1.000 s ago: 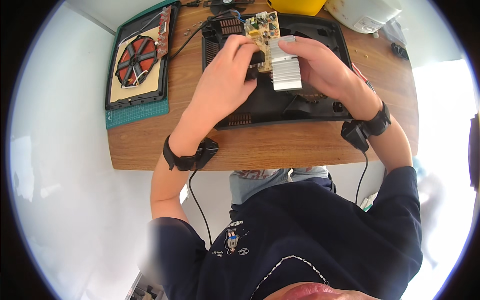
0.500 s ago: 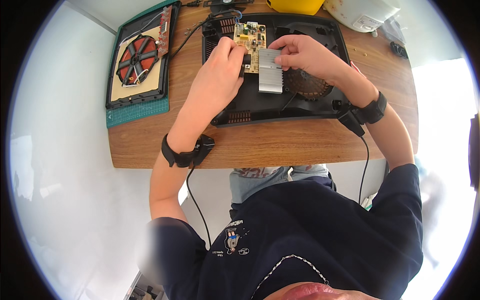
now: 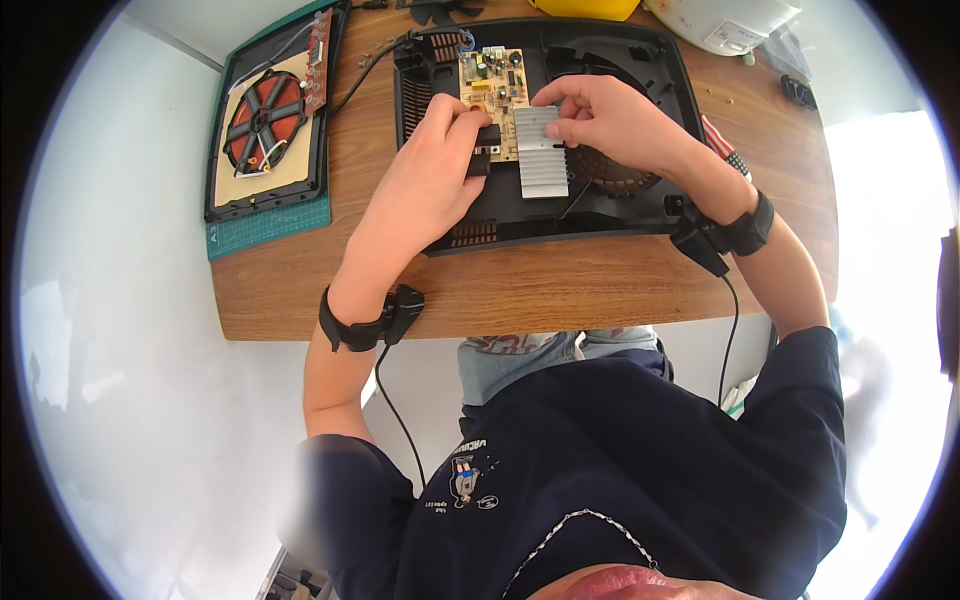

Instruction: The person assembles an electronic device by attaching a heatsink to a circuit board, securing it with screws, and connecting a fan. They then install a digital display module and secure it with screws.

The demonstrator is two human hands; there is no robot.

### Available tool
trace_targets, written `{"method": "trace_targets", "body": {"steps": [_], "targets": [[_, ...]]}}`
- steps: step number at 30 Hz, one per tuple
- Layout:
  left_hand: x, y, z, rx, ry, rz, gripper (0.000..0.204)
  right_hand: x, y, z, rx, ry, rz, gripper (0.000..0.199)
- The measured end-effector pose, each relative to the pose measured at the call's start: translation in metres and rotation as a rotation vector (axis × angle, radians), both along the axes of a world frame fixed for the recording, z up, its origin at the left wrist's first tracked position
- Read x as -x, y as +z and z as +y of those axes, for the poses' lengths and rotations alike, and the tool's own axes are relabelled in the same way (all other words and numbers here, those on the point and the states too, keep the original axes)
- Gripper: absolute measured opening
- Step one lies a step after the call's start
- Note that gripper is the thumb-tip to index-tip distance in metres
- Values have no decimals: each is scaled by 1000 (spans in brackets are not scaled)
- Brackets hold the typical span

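Observation:
A tan circuit board with small components and a ribbed silver heat sink along its right side lies over a black appliance housing. At the board's left edge, beside black block-shaped parts, my left hand is closed with its fingers curled on the board. My right hand reaches in from the right, thumb and fingers pinching the upper right edge of the heat sink. The undersides of both hands' grips are hidden. A round vent grille lies under and beside my right hand.
To the left, a black panel with a round red coil rests on a green cutting mat. A black cable runs between the parts. Behind are a black fan, a yellow object and a white pot-like container.
The board and heat sink have shifted slightly toward me and are turned a little. My left hand has moved a bit nearer, showing more of the black parts; my right hand keeps its pinch.

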State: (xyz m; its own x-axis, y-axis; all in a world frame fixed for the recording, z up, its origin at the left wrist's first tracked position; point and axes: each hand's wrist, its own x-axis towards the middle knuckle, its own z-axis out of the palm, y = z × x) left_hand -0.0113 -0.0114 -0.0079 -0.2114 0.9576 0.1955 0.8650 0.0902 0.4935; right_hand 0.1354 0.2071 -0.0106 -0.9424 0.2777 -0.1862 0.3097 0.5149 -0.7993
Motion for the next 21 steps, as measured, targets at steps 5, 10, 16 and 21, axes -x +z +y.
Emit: {"method": "trace_targets", "body": {"steps": [5, 10, 16, 21], "targets": [[-2, -4, -4, 8, -12, -28, 56, -6, -6, -4, -34, 4, -10, 34], [-1, -2, -4, 32, -25, -47, 57, -8, -12, -3, -48, 1, 32, 33], [1, -1, -6, 46, -32, -74, 59, -10, 5, -14, -176, 13, -29, 35], [3, -6, -6, 36, -39, -86, 59, -10, 8, -19, -225, 15, -26, 35]]}}
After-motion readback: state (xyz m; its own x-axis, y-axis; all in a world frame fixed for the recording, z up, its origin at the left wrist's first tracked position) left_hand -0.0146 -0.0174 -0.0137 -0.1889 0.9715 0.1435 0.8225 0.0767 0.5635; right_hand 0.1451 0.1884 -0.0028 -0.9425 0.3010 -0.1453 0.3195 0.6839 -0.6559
